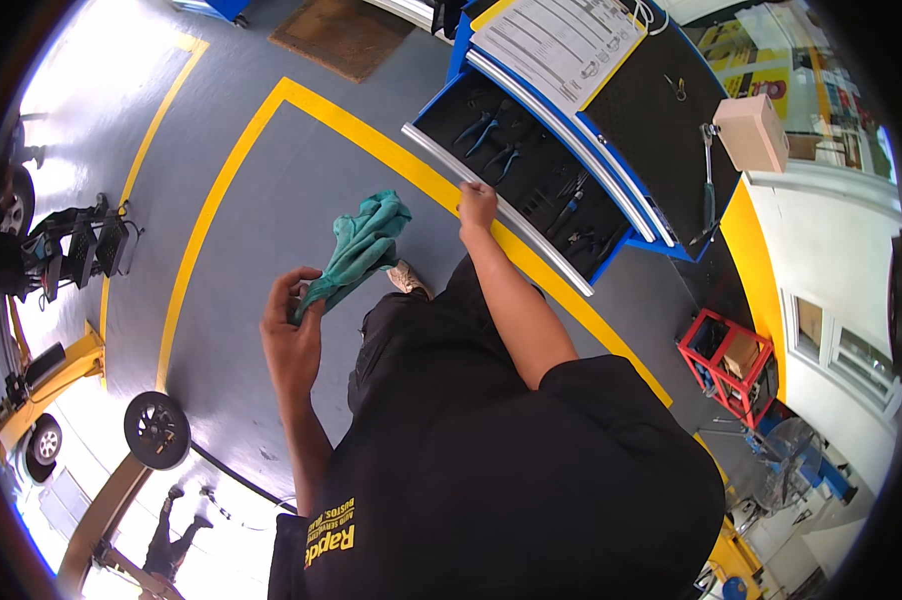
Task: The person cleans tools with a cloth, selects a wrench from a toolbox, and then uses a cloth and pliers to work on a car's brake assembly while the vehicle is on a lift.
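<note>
A crumpled teal cloth (pixel 369 235) is pinched between the thumb and fingers of my left hand (pixel 295 330), hanging over the grey floor. My right hand (pixel 478 208) is closed at the silver front rail of a drawer (pixel 541 246), its fingers curled at the edge. The drawer is pulled out from a blue tool cabinet (pixel 611 145). Blue-handled pliers (pixel 511 157) and several other hand tools lie in its dark lining, the ones toward the right end too small to tell apart.
On the cabinet top are a printed sheet (pixel 561 45), a ratchet (pixel 709 180) and a cardboard box (pixel 751 135). A red cart (pixel 728 365) stands to the right. Yellow lines (pixel 231 185) mark the floor. A wheel (pixel 158 430) and another person (pixel 171 540) appear at lower left.
</note>
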The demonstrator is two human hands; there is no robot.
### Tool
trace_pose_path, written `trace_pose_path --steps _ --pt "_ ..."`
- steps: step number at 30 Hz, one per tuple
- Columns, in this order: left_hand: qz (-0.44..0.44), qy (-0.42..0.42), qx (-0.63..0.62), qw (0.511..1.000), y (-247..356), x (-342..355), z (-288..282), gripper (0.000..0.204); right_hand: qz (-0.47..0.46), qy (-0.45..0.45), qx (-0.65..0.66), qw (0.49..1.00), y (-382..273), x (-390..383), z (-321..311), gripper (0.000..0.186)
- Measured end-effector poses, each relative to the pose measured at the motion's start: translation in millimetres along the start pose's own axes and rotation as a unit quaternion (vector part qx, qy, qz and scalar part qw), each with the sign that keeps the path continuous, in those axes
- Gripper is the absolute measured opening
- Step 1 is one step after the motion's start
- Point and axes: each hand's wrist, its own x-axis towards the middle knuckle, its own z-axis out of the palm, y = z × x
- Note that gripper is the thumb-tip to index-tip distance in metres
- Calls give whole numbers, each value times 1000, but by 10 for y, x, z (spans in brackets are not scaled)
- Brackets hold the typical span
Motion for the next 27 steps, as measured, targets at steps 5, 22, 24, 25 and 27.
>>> trace_pose_path --steps 5,22,24,25,27 --pt "11 -20 -4 1000 -46 -6 -42 27 -257 71 -453 851 -83 -518 112 48" --pt "-10 -23 19 1000 -17 -46 -17 29 -35 95 -378 920 -318 -242 536 46" --pt "-5 -17 25 1000 35 -73 27 29 -4 105 -344 933 -376 -184 694 51" --pt "1 -19 29 999 45 -92 34 29 30 122 -309 943 -379 -202 775 57" --pt "-5 -8 15 1000 38 -161 7 30 37 153 -327 932 -332 -292 927 58"
